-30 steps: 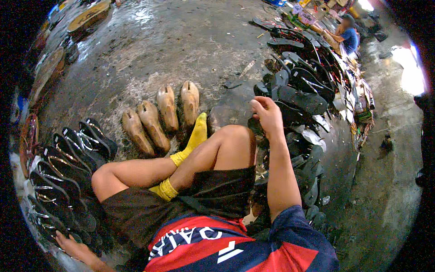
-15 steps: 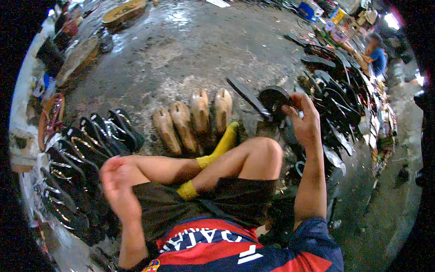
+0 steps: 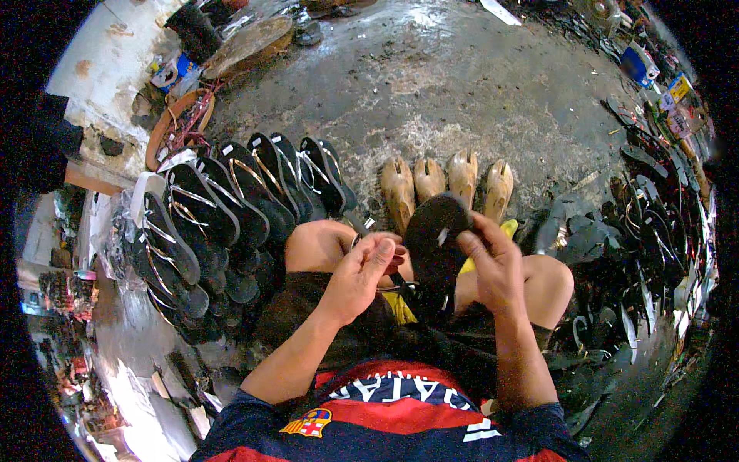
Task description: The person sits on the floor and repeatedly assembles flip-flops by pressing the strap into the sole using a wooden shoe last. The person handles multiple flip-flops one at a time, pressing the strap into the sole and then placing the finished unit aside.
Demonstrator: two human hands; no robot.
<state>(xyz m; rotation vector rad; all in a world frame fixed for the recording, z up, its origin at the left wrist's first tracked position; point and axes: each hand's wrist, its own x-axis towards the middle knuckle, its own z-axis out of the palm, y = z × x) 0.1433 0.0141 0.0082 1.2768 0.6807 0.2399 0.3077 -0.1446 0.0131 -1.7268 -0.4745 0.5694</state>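
Note:
My right hand grips a black sandal sole by its right edge, thumb on the face turned up at me. A small pale mark shows on that face. Just left of it, my left hand is closed, thumb against the fingers, on what looks like a thin dark strap that sticks up above the knuckles. A dark red bit shows at its fingertips, too small to name. Both hands are over my crossed legs. Beyond the sole, several wooden shoe lasts stand in a row on the floor.
Rows of black flip-flops with shiny straps lie at my left. Behind them is a brown basin holding reddish strands. A heap of dark soles and scraps spreads on the right. The concrete floor stretches ahead.
My view has turned left. The right hand has brought the sole in from the right to above my lap. My left hand has come from my knee to beside it and closed.

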